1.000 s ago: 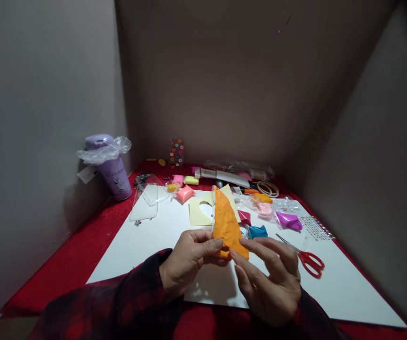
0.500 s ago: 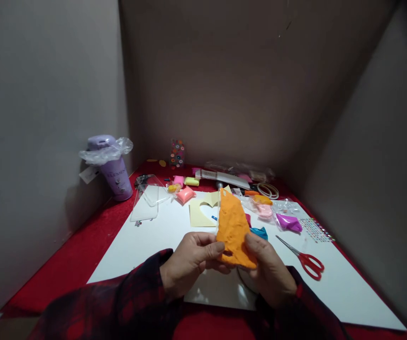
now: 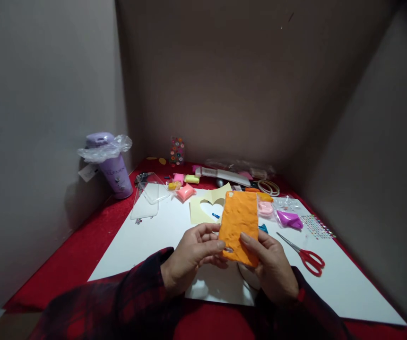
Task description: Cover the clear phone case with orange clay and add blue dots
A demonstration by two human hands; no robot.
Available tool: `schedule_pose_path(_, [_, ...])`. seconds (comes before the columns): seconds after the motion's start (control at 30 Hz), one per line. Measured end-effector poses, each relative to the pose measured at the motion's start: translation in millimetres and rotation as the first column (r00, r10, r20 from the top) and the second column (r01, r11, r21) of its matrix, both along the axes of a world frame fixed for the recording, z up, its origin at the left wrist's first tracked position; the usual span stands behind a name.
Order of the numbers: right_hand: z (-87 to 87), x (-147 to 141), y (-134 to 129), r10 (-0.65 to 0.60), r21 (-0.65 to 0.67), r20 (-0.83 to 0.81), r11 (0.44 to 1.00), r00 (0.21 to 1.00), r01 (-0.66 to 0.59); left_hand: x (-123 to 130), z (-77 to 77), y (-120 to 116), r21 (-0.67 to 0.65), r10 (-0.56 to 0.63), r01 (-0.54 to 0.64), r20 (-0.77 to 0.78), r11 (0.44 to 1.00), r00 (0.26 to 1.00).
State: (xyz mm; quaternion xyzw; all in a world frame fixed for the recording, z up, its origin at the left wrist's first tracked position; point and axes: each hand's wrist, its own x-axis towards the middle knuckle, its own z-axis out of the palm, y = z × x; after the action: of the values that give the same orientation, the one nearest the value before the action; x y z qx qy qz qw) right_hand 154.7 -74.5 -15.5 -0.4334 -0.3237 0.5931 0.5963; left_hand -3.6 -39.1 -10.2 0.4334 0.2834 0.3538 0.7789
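Note:
An orange clay-covered phone case [image 3: 239, 222] is held up above the white board, its lumpy orange face toward me. My left hand [image 3: 195, 250] grips its lower left edge, with the thumb beside a small opening near the bottom. On the lower right, my right hand [image 3: 272, 264] holds the case with its thumb on the clay and its fingers behind. Beyond the case lies pale yellow paper [image 3: 196, 213] with a heart-shaped cutout and a small blue piece [image 3: 215, 216] inside the heart.
Red scissors [image 3: 311, 262] lie at the right, near a purple clay packet [image 3: 290, 220] and a gem sheet [image 3: 318, 227]. Clear cases [image 3: 144, 211] lie at the left. A purple cup [image 3: 116, 174] stands beyond them. Coral clay [image 3: 186, 192] sits farther back.
The orange case has turned so its face shows wider and more squarely. My right thumb has shifted inward over the clay, and more of the heart cutout shows.

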Motion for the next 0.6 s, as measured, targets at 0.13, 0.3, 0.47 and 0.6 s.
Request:
schedule_pose_path(0.13, [-4.3, -1.8, -1.3, -0.012, 0.030, 0.028, 0.999, 1.000, 0.011, 1.4, -1.5, 0.9, 0.032, 0.007, -0.007, -0.006, 0.999, 1.000])
schedule_pose_path(0.3, [-6.3, -2.4, -0.5, -0.017, 0.046, 0.048, 0.999, 0.999, 0.015, 2.1, -1.3, 0.7, 0.028, 0.028, -0.027, -0.047, 0.999, 0.999])
schedule_pose_path(0.47, [-8.3, -1.3, 0.2, 0.003, 0.057, 0.058, 0.998, 0.998, -0.006, 3.3, -1.3, -0.6, 0.051, 0.050, -0.047, -0.060, 0.998, 0.997])
schedule_pose_path(0.6, [-8.7, -2.2, -0.1, 0.022, 0.042, 0.060, 0.999, 0.998, -0.024, 4.8, -2.2, -0.3, 0.051, 0.063, -0.059, -0.067, 0.997, 0.996])
